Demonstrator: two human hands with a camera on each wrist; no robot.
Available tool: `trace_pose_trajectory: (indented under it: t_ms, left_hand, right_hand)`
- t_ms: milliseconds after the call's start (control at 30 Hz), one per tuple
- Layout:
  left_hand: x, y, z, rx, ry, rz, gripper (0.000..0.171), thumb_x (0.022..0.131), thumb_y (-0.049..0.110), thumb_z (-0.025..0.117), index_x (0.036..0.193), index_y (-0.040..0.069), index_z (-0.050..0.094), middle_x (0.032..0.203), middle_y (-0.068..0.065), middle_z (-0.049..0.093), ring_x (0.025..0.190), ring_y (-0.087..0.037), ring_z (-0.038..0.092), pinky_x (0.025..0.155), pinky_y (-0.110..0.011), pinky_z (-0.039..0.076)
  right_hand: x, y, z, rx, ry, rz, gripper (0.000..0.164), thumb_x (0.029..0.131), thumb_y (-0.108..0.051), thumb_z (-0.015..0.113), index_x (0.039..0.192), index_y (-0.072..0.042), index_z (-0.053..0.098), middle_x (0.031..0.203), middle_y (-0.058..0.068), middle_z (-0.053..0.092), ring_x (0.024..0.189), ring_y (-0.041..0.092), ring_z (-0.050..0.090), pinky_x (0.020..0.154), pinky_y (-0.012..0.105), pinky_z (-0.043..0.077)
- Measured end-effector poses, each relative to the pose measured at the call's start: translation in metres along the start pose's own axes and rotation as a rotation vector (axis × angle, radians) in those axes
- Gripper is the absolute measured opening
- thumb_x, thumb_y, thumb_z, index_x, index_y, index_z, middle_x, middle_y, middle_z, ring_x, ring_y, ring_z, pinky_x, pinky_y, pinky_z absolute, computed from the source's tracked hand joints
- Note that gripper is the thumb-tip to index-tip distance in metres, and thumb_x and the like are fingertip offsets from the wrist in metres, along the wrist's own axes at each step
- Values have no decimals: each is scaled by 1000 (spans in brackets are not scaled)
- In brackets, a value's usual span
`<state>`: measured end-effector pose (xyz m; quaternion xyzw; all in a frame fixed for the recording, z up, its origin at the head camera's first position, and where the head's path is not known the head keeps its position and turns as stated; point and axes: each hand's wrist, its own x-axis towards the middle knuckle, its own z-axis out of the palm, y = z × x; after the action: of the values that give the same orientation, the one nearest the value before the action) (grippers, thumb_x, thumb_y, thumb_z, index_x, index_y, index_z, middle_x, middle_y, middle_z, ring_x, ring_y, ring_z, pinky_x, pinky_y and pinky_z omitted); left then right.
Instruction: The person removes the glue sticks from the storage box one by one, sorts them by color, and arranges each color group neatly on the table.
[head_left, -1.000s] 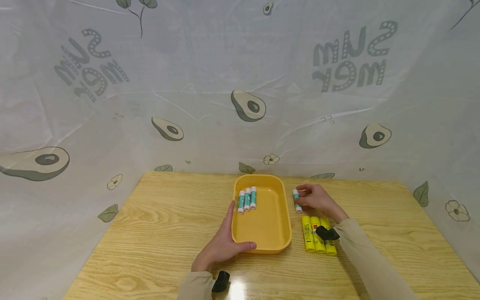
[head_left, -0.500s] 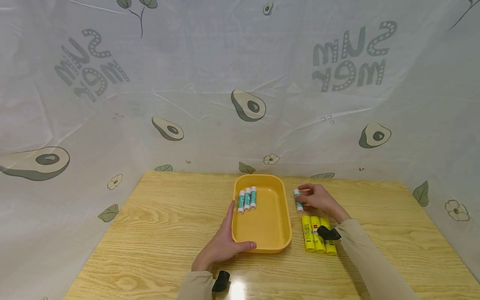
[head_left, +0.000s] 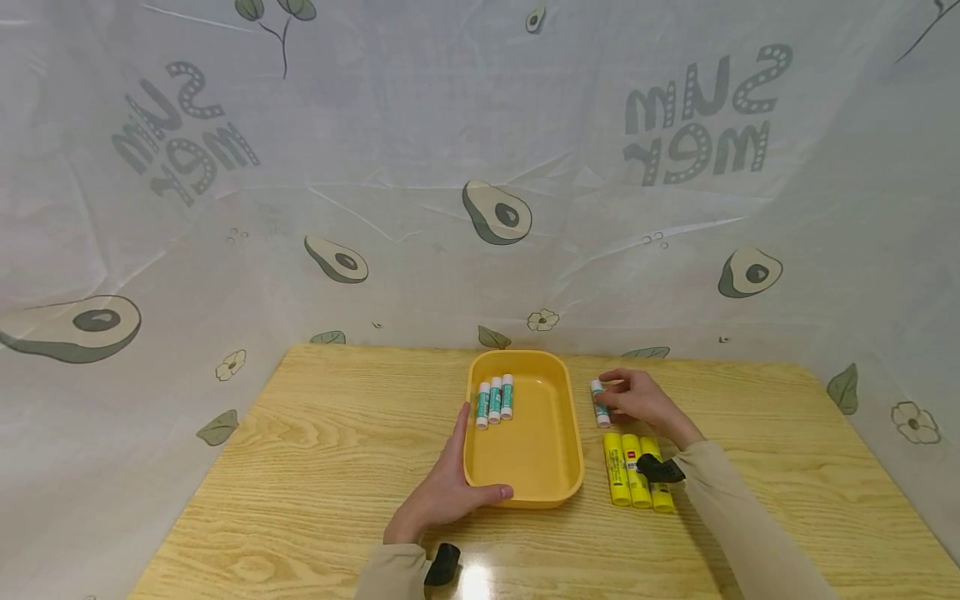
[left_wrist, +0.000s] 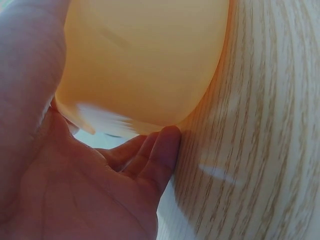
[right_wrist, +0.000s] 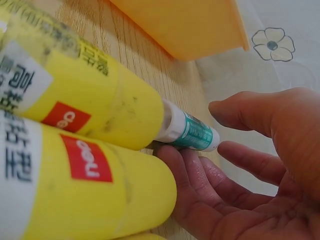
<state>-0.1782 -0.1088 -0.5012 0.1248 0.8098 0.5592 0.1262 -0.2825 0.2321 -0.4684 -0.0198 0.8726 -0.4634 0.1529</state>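
Note:
My left hand [head_left: 444, 485] grips the yellow plastic tray [head_left: 525, 497] at its near left corner, thumb at the near rim, fingers along the left wall. The left wrist view shows this hand [left_wrist: 95, 180] close around the tray wall [left_wrist: 145, 60]. Beyond the tray's right side, my right hand [head_left: 636, 397] holds a small white-and-teal glue stick [head_left: 602, 414] loosely at table level. In the right wrist view the glue stick [right_wrist: 197, 134] lies between thumb and curved fingers. Three similar glue sticks [head_left: 495, 400] lie side by side inside the tray.
Three larger yellow glue sticks [head_left: 636, 479] lie in a row under my right wrist, right of the tray. The wooden table [head_left: 337, 467] ends at a printed curtain [head_left: 420, 292] along the back and sides.
My right hand has shifted slightly right, and the small glue stick has slid right with it, away from the tray. The left hand and tray have stayed put.

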Motion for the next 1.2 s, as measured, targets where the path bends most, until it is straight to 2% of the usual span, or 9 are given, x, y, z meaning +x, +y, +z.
trace_pose_trajectory:
  t_ms: [333,600,833,1000,1200]
  left_hand:
    - [-1,0,1,-9,1,-1,133,76,43,90,165,35,-8,174,-9,7,158,-33,17,127,-61,14]
    - [0,0,1,-14,-4,7,131,77,40,90,165,35,-8,174,-9,8,158,-33,17,127,-61,14]
    - [0,-1,0,-14,-6,11,131,78,41,89,164,35,-8,174,-8,7,158,-33,17,127,-61,14]
    - [0,-2,0,-6,-2,7,132,77,44,89,164,36,-8,174,-8,6,158,-34,16,126,-62,14]
    - [0,-2,-1,-14,-1,12,131,78,40,89,165,34,-8,174,-8,6,158,-33,17,126,-62,14]
  right_hand:
    - [-2,-1,-4,3,13,14,54,100,-17,65,144,8,46,121,27,61,85,20,69,79,37,63]
    - [-3,-3,-7,-13,43,-18,54,102,-21,62,146,6,46,126,29,58,88,24,69,82,38,63]
    - [-10,-19,-10,23,58,-76,55,103,-23,63,147,5,45,131,29,54,106,38,68,87,44,62]
    - [-12,-34,-8,55,55,-133,52,102,-23,63,145,3,49,128,28,57,108,39,66,87,47,62]
    - [-12,-54,-3,67,47,-151,52,102,-25,63,145,2,50,128,25,58,111,40,63,89,47,61]
